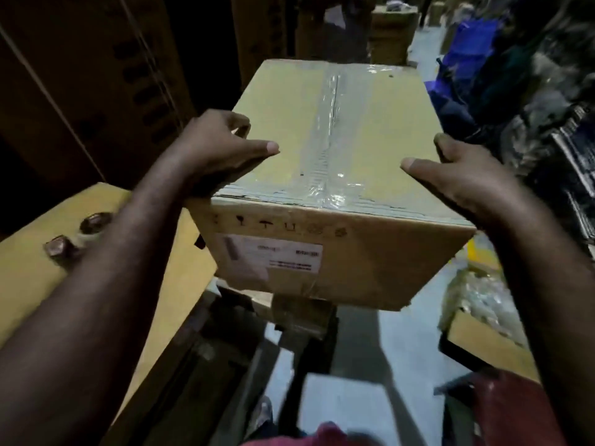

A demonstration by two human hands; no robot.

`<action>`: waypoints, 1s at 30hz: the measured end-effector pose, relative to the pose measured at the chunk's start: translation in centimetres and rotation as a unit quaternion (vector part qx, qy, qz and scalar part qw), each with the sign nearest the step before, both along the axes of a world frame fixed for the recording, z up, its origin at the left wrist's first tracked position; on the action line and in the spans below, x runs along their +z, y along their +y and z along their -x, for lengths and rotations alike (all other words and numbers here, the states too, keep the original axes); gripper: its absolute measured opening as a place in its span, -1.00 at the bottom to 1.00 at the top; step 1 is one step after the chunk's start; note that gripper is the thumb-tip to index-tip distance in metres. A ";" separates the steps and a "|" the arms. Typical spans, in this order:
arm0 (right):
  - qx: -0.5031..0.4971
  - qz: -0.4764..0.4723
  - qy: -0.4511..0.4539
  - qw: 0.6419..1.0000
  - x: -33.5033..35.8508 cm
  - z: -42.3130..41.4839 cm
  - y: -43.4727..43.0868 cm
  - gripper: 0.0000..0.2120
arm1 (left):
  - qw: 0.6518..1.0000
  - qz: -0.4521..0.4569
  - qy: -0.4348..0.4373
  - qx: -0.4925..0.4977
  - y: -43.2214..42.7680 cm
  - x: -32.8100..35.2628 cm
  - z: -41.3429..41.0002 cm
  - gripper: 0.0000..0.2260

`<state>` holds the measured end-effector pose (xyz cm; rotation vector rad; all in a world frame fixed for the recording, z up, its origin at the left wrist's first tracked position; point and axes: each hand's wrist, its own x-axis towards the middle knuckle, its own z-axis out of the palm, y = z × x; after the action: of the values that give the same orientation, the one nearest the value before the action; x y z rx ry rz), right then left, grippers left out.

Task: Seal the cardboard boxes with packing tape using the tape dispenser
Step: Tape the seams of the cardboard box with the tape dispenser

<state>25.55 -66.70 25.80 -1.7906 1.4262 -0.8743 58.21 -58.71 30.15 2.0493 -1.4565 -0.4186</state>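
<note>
Box: a closed box at centre, in front of the person, its near end jutting over the floor; whether something dark beneath bears it cannot be told.
Tape: clear tape already runs along the top seam and across the near edge, wrinkled in places.
Left hand: the left hand grips the near left corner, thumb lying on top, fingers curled over the side edge.
Right hand: the right hand clasps the near right corner, thumb on top, fingers down the side.
Handling: stiff walls and a large body, so probably weighty enough to need both hands; the taped strip looks slick, and bare cardboard at the corners gives the better hold.
Label: a white label on the near face.
Dispenser: none in view.
Left side: a lower carton, just beside, carries two brown round items, possibly tape rolls.
Right side: an open carton of plastic packets, and dark bundles beyond.
Obstacles: goods crowd both flanks, leaving a narrow floor lane.
</note>
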 end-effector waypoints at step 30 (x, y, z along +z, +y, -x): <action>-0.041 -0.237 0.180 0.954 -26.3 -11.5 -17.6 -0.13 | 0.980 -0.183 0.010 -0.079 -24.6 -30.0 -11.4 -0.30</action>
<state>37.06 -84.27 -0.52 -1.5721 1.7698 -0.2061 69.65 -83.27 0.11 2.2036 -1.6340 -0.8231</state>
